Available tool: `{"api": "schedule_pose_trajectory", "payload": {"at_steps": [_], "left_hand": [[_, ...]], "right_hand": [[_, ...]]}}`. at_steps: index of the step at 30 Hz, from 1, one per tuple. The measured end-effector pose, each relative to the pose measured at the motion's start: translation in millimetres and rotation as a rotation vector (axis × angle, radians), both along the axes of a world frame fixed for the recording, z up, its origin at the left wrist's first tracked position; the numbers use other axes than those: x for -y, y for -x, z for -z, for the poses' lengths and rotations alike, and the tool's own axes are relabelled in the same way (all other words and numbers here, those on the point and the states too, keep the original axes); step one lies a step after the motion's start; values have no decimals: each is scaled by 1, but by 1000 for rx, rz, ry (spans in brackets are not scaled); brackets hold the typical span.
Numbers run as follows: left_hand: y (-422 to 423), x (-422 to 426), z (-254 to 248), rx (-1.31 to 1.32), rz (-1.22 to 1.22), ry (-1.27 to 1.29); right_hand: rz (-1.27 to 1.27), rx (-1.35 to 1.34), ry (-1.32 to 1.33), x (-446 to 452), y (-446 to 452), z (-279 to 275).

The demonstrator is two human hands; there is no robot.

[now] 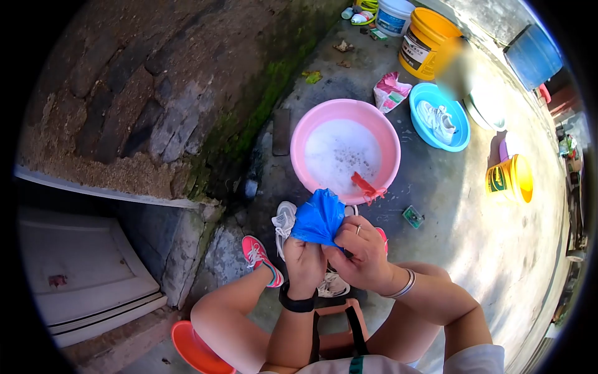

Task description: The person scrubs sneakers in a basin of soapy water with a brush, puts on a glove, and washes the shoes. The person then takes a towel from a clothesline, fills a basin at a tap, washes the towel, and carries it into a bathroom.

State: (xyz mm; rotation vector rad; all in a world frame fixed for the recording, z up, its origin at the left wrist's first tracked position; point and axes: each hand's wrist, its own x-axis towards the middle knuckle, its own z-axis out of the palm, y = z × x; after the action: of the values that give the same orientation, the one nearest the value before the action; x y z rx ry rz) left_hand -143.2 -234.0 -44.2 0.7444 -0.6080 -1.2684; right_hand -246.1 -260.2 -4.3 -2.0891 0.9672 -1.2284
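A crinkled blue plastic bag (319,218) covers the fingers of my left hand (305,267), which points up with a black band on its wrist. My right hand (361,254) is closed, pinching the bag's lower edge beside the left palm. Just beyond the bag stands a pink basin (300,146) of white, foamy water. A red strip of plastic (367,187) hangs over its near rim. Below the bag, a grey-white sneaker (284,223) and a whitish shoe (334,285) are on the ground, partly hidden by my hands.
A blue basin (459,141) holds white sneakers (436,121). Near it are a pink-and-white packet (392,92), a yellow bucket (418,55) and a tipped yellow bucket (518,177). A small green packet (412,216) lies to the right. An orange basin (193,349) sits by my left leg.
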Motion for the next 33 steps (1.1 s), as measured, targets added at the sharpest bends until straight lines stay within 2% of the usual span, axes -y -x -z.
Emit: {"api": "schedule_pose_trajectory", "payload": {"at_steps": [5, 8, 11, 12, 13, 15, 16, 19, 22, 25, 28, 33], "left_hand": [[4, 1, -12, 23, -78, -91], [6, 2, -33, -156, -90, -160], [-9, -6, -13, -258, -21, 23], [-7, -8, -16, -178, -127, -154], [-9, -7, -18, -78, -129, -171], [-13, -6, -20, 118, -127, -204], [-13, -11, -15, -66, -125, -205], [-13, -10, -21, -241, -137, -287], [-26, -9, -1, -294, 34, -172], [-27, -5, 6, -299, -114, -363], [-32, -1, 10, -336, -57, -268], [-27, 10, 11, -560, -122, -293]], "right_hand": [[1, 51, -57, -3, -1, 2], [-8, 17, -16, -1, -1, 1], [-101, -12, 1, -3, -1, 1], [-140, 0, 30, -4, -5, 4], [-178, 12, 60, -5, -8, 5], [-234, -129, 28, -9, -7, 2], [-222, -179, 13, -9, -7, -3], [-170, -252, -25, -7, -8, -3], [-128, -248, 28, -4, -10, 4], [-106, -242, 41, -9, -13, 5], [-115, -249, -4, -13, -14, 6], [-115, -236, -149, -13, -14, 10]]}}
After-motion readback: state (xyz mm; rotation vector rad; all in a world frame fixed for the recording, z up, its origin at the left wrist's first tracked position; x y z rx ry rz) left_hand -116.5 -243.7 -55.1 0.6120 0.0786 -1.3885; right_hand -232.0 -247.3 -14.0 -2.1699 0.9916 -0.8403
